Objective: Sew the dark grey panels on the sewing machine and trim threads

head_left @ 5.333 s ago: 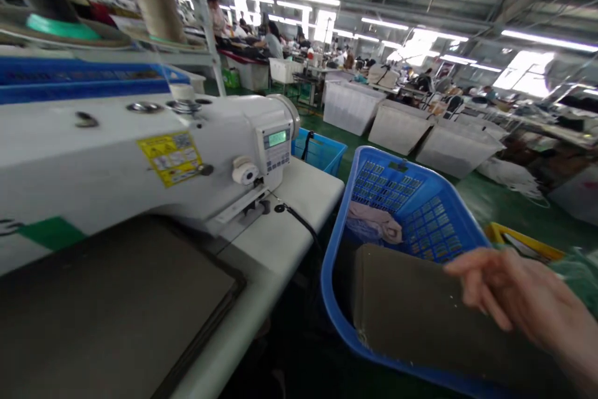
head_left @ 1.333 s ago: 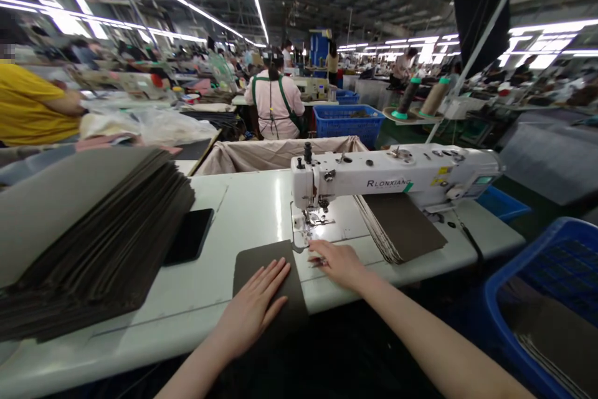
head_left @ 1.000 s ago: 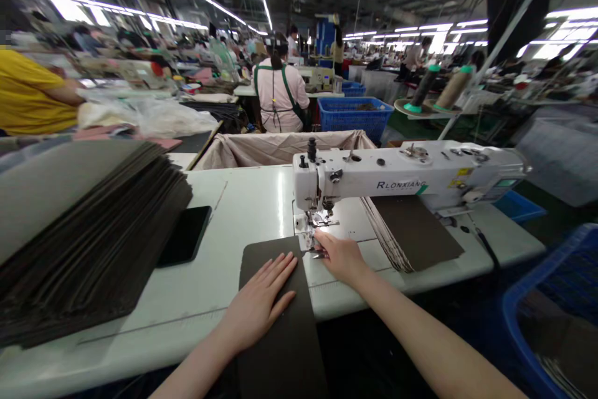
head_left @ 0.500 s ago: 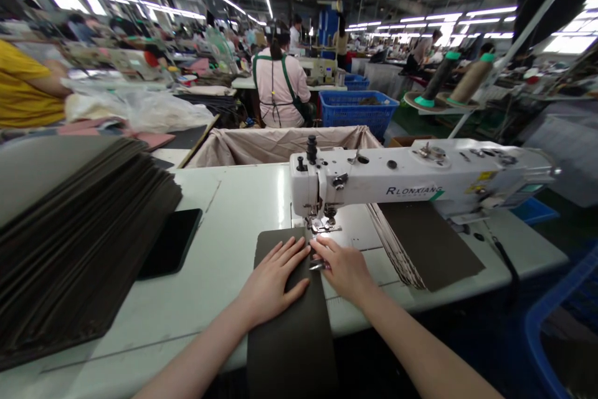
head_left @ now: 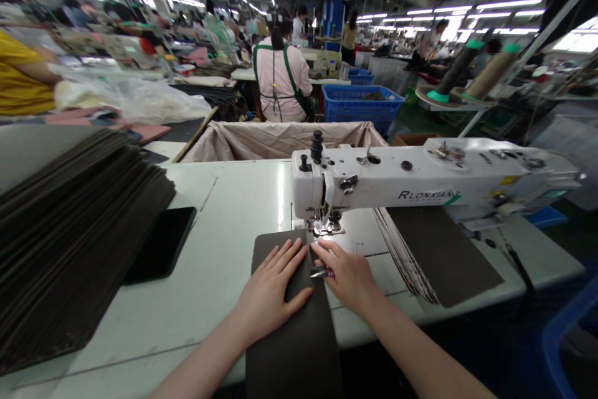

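A long dark fabric panel (head_left: 294, 349) lies on the pale sewing table, its far end just before the presser foot of a white sewing machine (head_left: 374, 178). My left hand (head_left: 275, 287) rests flat on the panel with its fingers spread. At the panel's right edge, close to the needle area, my right hand (head_left: 348, 271) is curled around a small metal tool (head_left: 320, 271), perhaps snips, whose tip sticks out to the left. The fingertips of my right hand touch the panel's edge.
A tall stack of dark panels (head_left: 70, 231) stands at the left beside a black phone (head_left: 161, 243). More panels (head_left: 443, 249) lie under the machine arm. Behind the table are a cloth-lined bin (head_left: 289, 140), a blue basket (head_left: 359, 106) and a seated person (head_left: 280, 81).
The view has shifted slightly, so the machine and the panels at the right appear further right. Both hands keep nearly the same place on the panel.
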A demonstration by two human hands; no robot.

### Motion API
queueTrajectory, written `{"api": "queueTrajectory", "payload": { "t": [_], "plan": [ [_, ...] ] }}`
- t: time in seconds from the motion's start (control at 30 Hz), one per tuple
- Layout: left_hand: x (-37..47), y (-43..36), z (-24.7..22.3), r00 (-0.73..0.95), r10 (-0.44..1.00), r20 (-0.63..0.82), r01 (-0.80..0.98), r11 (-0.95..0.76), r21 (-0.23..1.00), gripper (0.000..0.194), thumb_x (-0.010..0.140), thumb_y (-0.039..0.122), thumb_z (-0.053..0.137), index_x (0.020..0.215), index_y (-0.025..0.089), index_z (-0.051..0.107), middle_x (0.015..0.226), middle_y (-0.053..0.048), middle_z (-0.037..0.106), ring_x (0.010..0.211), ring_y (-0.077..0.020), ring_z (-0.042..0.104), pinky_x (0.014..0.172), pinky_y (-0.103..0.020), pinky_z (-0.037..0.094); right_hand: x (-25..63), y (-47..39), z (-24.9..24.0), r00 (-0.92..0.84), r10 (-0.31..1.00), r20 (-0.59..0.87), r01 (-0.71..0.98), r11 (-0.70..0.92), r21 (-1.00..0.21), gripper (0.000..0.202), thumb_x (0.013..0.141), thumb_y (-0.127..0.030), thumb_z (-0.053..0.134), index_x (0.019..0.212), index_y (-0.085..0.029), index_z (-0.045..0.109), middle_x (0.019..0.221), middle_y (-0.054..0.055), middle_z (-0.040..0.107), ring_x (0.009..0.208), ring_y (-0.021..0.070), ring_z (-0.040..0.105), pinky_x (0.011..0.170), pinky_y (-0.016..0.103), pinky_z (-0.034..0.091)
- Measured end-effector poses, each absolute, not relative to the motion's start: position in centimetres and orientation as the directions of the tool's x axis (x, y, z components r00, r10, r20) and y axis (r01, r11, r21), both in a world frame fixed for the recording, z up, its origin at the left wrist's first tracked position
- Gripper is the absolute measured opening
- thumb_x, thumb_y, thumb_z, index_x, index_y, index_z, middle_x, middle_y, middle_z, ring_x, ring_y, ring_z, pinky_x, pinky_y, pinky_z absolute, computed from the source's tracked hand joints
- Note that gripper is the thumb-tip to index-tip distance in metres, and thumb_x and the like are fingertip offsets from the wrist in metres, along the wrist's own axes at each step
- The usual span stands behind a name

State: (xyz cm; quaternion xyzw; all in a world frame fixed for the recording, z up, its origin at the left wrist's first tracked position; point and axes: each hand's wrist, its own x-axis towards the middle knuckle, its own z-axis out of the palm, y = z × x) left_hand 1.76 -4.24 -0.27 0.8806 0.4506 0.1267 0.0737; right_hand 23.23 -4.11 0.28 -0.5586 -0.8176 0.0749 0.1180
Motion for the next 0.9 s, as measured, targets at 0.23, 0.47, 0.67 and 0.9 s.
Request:
{"api": "queueTrajectory", "payload": {
  "t": [0.23, 0.47, 0.67, 0.9],
  "plan": [
    [1.46, -3.98, 0.13, 0.592, 0.798, 0.114, 0.767, -0.601, 0.226, 0.080, 0.089, 0.058, 0.051, 0.153, 0.028, 0.016, 0.160, -0.002, 0.018, 0.145, -0.0235, 0.023, 0.119, -0.044, 0.027, 23.20, -4.08, 0.25, -0.345, 0.933, 0.102, 0.894, 0.360, -0.268, 0.042, 0.100, -0.037, 0.038, 0.142, -0.033, 0.044, 0.146, 0.000, 0.045, 0.107, 0.0196, 0.063, 0.086, 0.031, 0.051],
    [1.87, -4.15, -0.12, 0.577, 0.806, 0.133, 0.784, -0.592, 0.187, 0.075, 0.091, 0.057, 0.047, 0.153, 0.029, 0.016, 0.160, 0.001, 0.018, 0.145, -0.0230, 0.023, 0.120, -0.045, 0.024, 23.26, -4.13, 0.33, -0.351, 0.930, 0.108, 0.892, 0.367, -0.264, 0.042, 0.101, -0.037, 0.037, 0.142, -0.034, 0.043, 0.145, -0.002, 0.045, 0.106, 0.0193, 0.063, 0.085, 0.033, 0.052],
    [1.77, -4.01, 0.04, 0.598, 0.790, 0.136, 0.763, -0.613, 0.204, 0.078, 0.090, 0.055, 0.049, 0.154, 0.027, 0.015, 0.159, -0.001, 0.020, 0.145, -0.0242, 0.023, 0.120, -0.045, 0.024, 23.22, -3.98, 0.44, -0.347, 0.932, 0.102, 0.892, 0.362, -0.271, 0.042, 0.101, -0.037, 0.036, 0.142, -0.033, 0.045, 0.146, -0.001, 0.045, 0.108, 0.0192, 0.062, 0.085, 0.031, 0.052],
    [1.70, -3.97, 0.09, 0.603, 0.787, 0.135, 0.752, -0.616, 0.235, 0.078, 0.089, 0.054, 0.052, 0.154, 0.027, 0.016, 0.159, -0.002, 0.021, 0.145, -0.0244, 0.023, 0.120, -0.045, 0.023, 23.21, -4.11, 0.59, -0.340, 0.936, 0.089, 0.896, 0.352, -0.271, 0.042, 0.101, -0.037, 0.038, 0.142, -0.034, 0.044, 0.146, 0.000, 0.045, 0.109, 0.0191, 0.062, 0.086, 0.031, 0.052]
  ]
}}
